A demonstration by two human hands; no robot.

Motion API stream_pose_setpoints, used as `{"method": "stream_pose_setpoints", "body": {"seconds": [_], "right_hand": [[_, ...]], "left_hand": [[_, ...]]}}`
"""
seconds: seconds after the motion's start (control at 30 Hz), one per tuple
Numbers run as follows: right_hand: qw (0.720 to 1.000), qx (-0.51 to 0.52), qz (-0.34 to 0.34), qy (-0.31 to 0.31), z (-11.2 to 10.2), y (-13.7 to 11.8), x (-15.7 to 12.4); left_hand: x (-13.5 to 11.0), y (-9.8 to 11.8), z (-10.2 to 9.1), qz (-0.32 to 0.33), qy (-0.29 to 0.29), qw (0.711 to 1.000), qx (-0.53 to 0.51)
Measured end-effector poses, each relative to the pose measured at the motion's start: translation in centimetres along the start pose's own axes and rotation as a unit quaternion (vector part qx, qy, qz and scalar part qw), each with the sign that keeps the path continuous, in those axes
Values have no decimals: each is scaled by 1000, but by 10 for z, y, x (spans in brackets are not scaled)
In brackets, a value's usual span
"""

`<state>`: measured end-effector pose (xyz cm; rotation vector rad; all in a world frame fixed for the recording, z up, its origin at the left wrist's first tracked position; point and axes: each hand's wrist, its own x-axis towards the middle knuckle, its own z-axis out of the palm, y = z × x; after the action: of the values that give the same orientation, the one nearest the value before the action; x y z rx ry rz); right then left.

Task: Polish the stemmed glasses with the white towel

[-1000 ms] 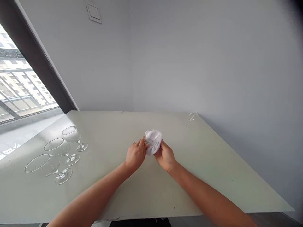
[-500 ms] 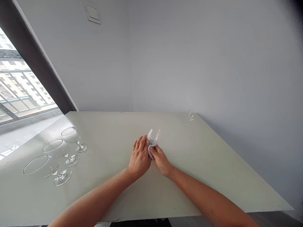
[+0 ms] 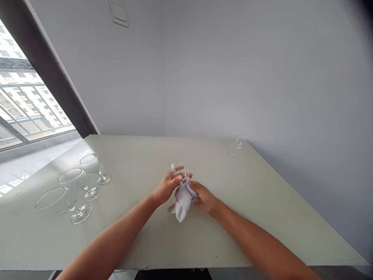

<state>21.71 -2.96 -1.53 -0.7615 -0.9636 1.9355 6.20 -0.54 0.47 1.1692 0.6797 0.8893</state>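
Over the middle of the table, my left hand is curled around the clear bowl of a stemmed glass. A pale grey-white cloth wraps the stem and hangs down below it. My right hand pinches the cloth around the lower part of the glass, with a bit of the foot showing beside its fingers. The glass is tilted, its bowl to the upper left; the cloth and fingers hide most of the stem.
Three stemmed glasses, a near one, a middle one and a far one, stand along the left of the pale table. Another glass stands at the far right corner. Walls border the back and right; a window is at left.
My left hand has gone from lying flat against the glass to gripping its bowl. The cloth now hangs open below the hands. The glass has tipped left, and the view has shifted slightly.
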Motion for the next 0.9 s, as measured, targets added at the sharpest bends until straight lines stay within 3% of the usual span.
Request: {"method": "stream_pose_setpoints", "body": {"seconds": [0.1, 0.17, 0.2, 0.3, 0.37, 0.47, 0.53, 0.6, 0.63, 0.7, 0.8, 0.83, 0.87, 0.9], "right_hand": [[994, -107, -3, -9, -3, -7, -2], [967, -247, -43, 31, -3, -11, -4], [939, -329, -75, 66, -2, -12, -5], [814, -528, -173, 169, 3, -12, -5], [767, -576, -214, 186, 3, -11, -4], [783, -540, -232, 204, -7, -15, -2], [798, -491, -234, 259, -17, -26, -3], [792, -475, -248, 293, -23, -40, -9], [783, -492, -263, 276, -22, -48, -13], [743, -575, -299, 169, -12, -59, -21], [634, -704, -320, -8, 15, -65, -28], [616, -720, -315, -45, 22, -65, -29], [621, -717, -308, -73, 28, -65, -29], [647, -695, -302, -91, 31, -65, -28]], "left_hand": [[-1, -1, 2, 7, 22, 999, 23], [-1, -1, 4, 12, 63, 997, 41], [-1, -2, 5, 16, 83, 996, 41], [-1, -2, 11, 42, 125, 991, 22], [-1, -1, 15, 58, 140, 988, 3], [0, 6, 13, 57, 172, 983, -39], [1, 13, 6, 46, 197, 976, -79], [3, 19, -4, 33, 199, 973, -110], [5, 22, -9, 25, 191, 974, -120], [6, 24, -15, 2, 169, 976, -136], [6, 24, -14, -57, 120, 978, -158], [5, 24, -12, -77, 101, 978, -163], [3, 25, -9, -91, 81, 978, -169], [1, 27, -7, -100, 62, 977, -177]]}}
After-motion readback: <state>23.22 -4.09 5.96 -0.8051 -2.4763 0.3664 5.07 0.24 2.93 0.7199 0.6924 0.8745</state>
